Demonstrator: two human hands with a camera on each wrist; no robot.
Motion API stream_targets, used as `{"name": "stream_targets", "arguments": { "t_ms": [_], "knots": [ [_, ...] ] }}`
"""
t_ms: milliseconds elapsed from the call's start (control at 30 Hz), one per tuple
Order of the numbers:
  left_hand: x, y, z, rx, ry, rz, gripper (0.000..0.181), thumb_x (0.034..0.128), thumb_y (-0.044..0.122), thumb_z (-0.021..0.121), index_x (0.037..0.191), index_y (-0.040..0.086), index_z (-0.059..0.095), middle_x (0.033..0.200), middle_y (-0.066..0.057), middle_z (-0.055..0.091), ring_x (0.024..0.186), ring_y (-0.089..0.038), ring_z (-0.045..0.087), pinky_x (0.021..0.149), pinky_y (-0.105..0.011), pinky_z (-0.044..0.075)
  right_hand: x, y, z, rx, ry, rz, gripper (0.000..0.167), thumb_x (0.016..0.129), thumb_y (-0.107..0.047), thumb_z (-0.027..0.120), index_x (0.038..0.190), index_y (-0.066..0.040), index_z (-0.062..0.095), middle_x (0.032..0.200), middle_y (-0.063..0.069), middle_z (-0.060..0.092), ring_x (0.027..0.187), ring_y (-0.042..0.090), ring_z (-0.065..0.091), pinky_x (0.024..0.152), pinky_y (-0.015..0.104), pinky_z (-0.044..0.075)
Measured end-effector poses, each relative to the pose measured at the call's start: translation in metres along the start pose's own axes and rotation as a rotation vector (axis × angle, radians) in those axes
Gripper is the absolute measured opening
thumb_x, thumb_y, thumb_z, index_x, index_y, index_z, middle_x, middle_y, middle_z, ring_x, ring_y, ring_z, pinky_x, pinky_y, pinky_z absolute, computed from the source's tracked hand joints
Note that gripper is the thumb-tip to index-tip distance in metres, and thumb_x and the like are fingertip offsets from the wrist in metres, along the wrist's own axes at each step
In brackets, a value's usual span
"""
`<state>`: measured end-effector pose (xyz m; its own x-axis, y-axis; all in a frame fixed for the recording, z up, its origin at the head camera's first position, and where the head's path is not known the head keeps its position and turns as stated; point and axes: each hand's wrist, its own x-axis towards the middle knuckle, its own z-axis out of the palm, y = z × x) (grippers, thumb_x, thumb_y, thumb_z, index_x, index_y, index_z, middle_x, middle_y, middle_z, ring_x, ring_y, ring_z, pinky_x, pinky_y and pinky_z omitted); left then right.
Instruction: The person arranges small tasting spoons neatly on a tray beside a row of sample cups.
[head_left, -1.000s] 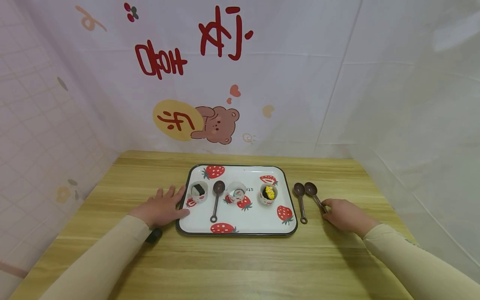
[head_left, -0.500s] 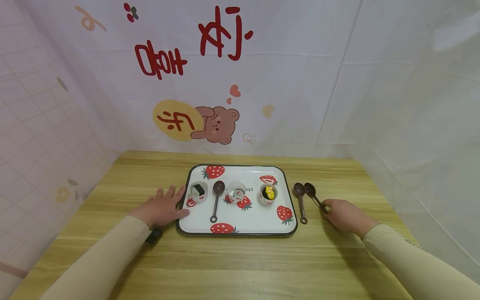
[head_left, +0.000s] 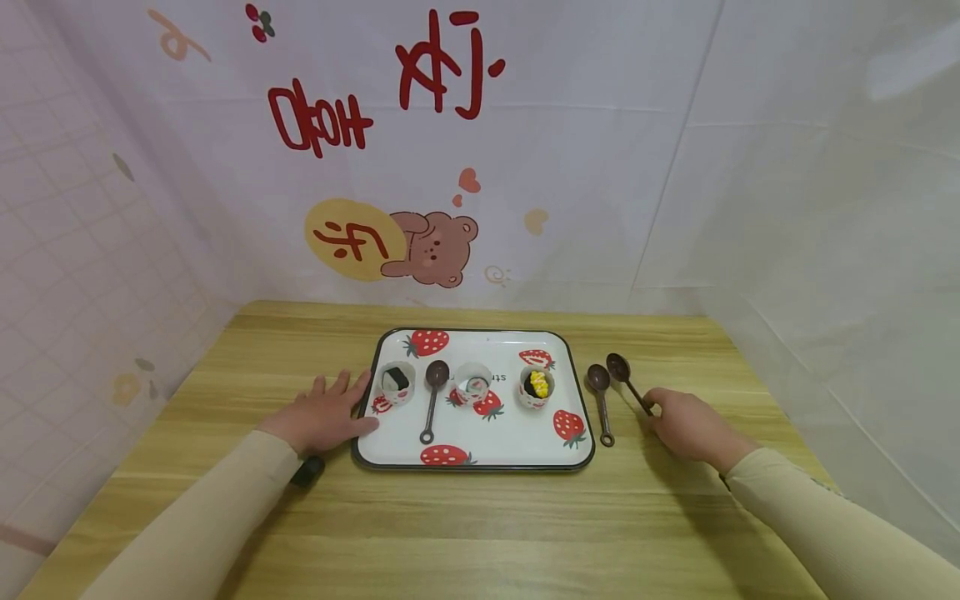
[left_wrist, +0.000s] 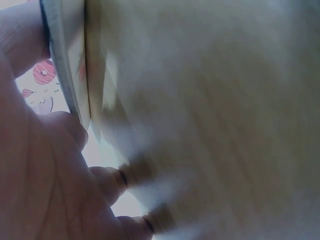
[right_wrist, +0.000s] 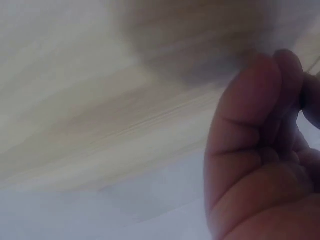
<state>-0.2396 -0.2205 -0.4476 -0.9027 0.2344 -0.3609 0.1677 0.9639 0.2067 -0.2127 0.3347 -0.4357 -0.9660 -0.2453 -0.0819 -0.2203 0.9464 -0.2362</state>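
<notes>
In the head view my right hand (head_left: 692,427) pinches the handle of a brown spoon (head_left: 618,367), whose bowl points away from me. A second brown spoon (head_left: 598,379) lies beside it, just right of the strawberry tray (head_left: 495,446). My left hand (head_left: 324,416) rests at the tray's left edge, thumb on the rim and fingers spread. The left wrist view shows that hand (left_wrist: 45,165) at the tray's side (left_wrist: 67,65). In the right wrist view the thumb and fingers of the right hand (right_wrist: 265,150) are pressed together; the spoon is hard to make out there.
On the tray stand a cup with a rice ball (head_left: 396,382), a cup with a pale roll (head_left: 473,384) and a cup with yellow topping (head_left: 536,387); a brown spoon (head_left: 431,403) lies between the left two. A dark object (head_left: 307,472) is under the left wrist.
The spoon in my right hand has turned and its bowl has shifted slightly away from me, apart from the spoon beside it. My left hand has stayed in place.
</notes>
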Motion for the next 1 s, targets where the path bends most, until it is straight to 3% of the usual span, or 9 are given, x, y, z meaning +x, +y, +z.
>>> {"name": "stream_targets", "arguments": {
  "t_ms": [200,1000],
  "knots": [
    [0.000,0.000,0.000,0.003,-0.002,0.001,0.101,0.0979,0.072,0.053,0.170,0.011,0.017,0.171,-0.034,0.015,0.150,-0.071,0.010,0.115,-0.083,0.021,0.001,-0.005,-0.003,0.037,0.008,0.022,0.021,0.100,-0.011,0.065,0.116,0.002,0.066,0.079,0.003,0.069,0.064,0.014,0.056,0.059,0.033,0.045],
    [0.002,-0.002,0.001,0.006,-0.002,0.004,0.101,0.0980,0.073,0.052,0.170,0.012,0.015,0.171,-0.035,0.015,0.150,-0.071,0.010,0.114,-0.083,0.022,0.003,-0.038,-0.007,0.206,0.108,0.023,0.017,0.102,-0.015,0.067,0.112,-0.002,0.067,0.071,-0.001,0.061,0.057,0.013,0.050,0.055,0.032,0.042]
  ]
}}
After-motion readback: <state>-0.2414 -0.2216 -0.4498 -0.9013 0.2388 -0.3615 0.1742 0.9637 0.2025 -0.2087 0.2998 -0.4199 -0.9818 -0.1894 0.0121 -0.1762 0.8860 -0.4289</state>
